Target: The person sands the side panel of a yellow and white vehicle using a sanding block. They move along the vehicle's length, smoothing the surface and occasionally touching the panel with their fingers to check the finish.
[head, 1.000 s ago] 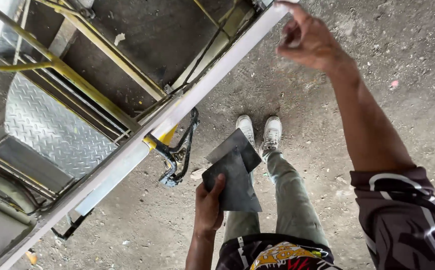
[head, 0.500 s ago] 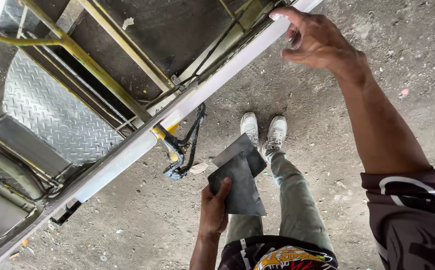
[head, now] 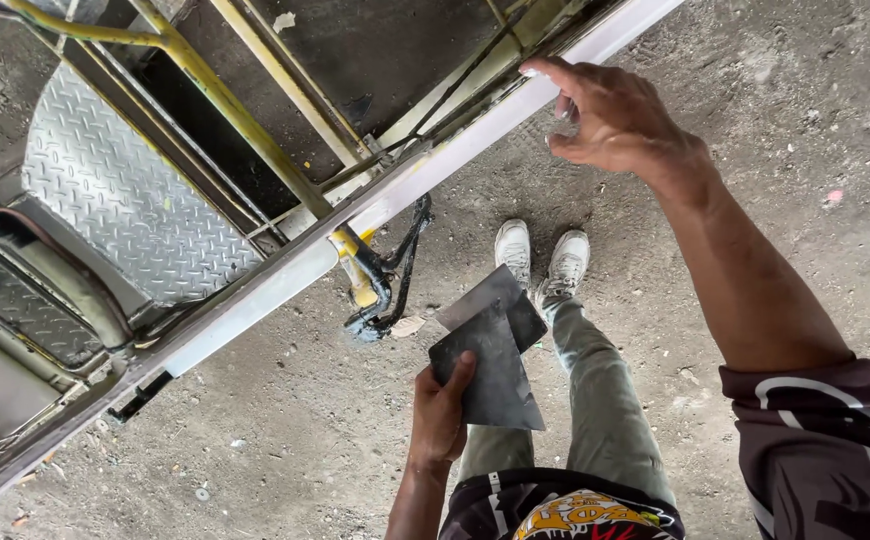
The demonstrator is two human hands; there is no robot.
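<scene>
Rail: white-coated metal rail (head: 395, 205) of the vehicle frame, running as a long diagonal across the head view; its long axis goes from the lower left corner up to the upper right edge, one end pointing each way.
Rail, change: against the frames a second and half a second back it sits lower in the view and reads closer and larger; the rail itself seems fixed, so the shift looks like the head's own.
Frame: yellow tubing (head: 245, 110) and a diamond-plate panel (head: 125, 200) lie on the far side of the rail; a bundle of black cable (head: 395, 275) hangs just under it.
Right hand: right hand (head: 620, 120), fingers half curled and spread, fingertips touching the rail's near edge; holds nothing. Since a second ago it has slid down along the rail, which I judge to be feeling the coated surface.
Left hand: left hand (head: 442, 410), thumb clamped over two flat dark scraper blades (head: 490, 355), fanned and overlapping, pointing up and away towards the white shoes (head: 545, 260); unchanged from before, well apart from the rail.
Ground: dusty concrete floor (head: 285, 450).
</scene>
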